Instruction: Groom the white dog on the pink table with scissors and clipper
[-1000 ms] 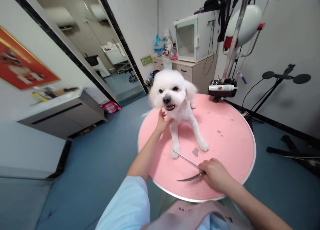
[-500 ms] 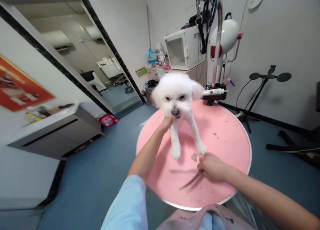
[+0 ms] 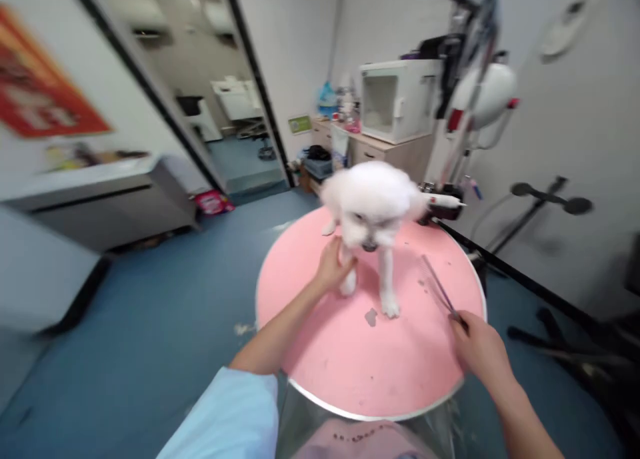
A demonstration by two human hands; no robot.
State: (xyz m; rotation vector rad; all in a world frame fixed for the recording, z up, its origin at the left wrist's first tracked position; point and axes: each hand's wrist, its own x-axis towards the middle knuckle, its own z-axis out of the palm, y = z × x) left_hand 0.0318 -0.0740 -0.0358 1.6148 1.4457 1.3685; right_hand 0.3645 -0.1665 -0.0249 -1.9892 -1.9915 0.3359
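Before me, a fluffy white dog [image 3: 373,191] bows its head on a round pink table [image 3: 380,379], a person's left hand [image 3: 333,267] curled around its foreleg [image 3: 349,286]; the right hand [image 3: 481,349], fingers closed, grips motion-blurred scissors [image 3: 442,288] near the table's edge.

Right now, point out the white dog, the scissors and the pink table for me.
White dog [image 3: 371,235]: head view, on its muzzle, above the nose.
Scissors [image 3: 440,288]: head view, on the blades, blurred, beyond the right hand [image 3: 481,344].
Pink table [image 3: 367,369]: head view, on its top, toward the near rim.
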